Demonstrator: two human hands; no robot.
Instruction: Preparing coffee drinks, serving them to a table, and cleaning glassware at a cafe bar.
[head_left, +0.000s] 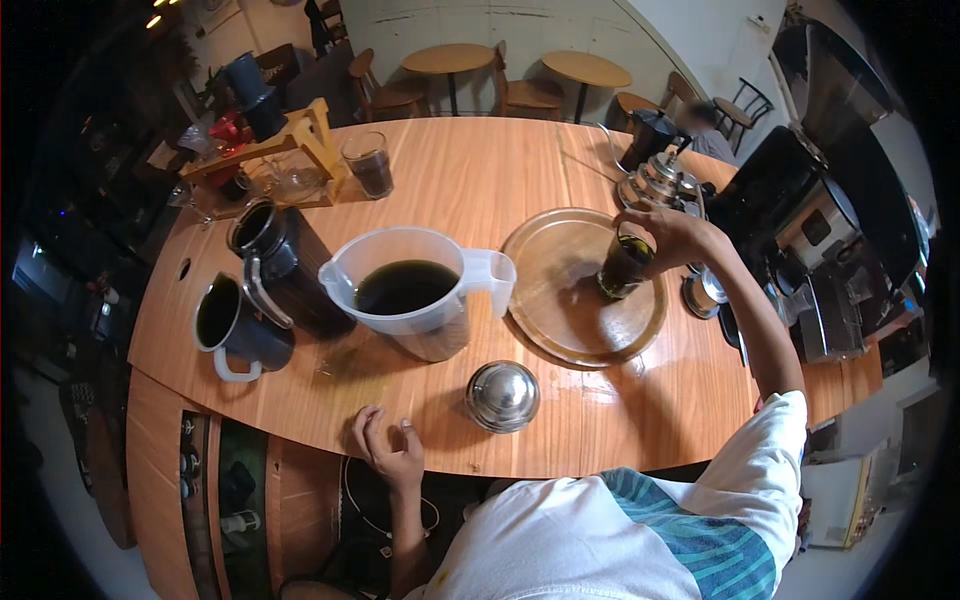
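Note:
My right hand (667, 238) grips a glass of dark liquid (624, 264) from above, over the right part of a round wooden tray (551, 330); whether the glass touches the tray I cannot tell. My left hand (390, 448) holds nothing, fingers slightly curled and apart, at the table's near edge. Between the hands stands a shiny metal canister with a domed lid (502, 397). Left of the tray is a translucent plastic measuring jug (427, 334) of dark liquid, its handle reaching the tray's rim. Beside it stand a dark tall pitcher (304, 266) and a smaller handled pitcher (259, 341), both filled.
A glass with dark contents (371, 169) stands by a wooden rack (319, 142) at the back left. A black moka pot (651, 135), a metal kettle (660, 180) and a coffee machine (795, 210) crowd the right side. A person (709, 135) is beyond the table.

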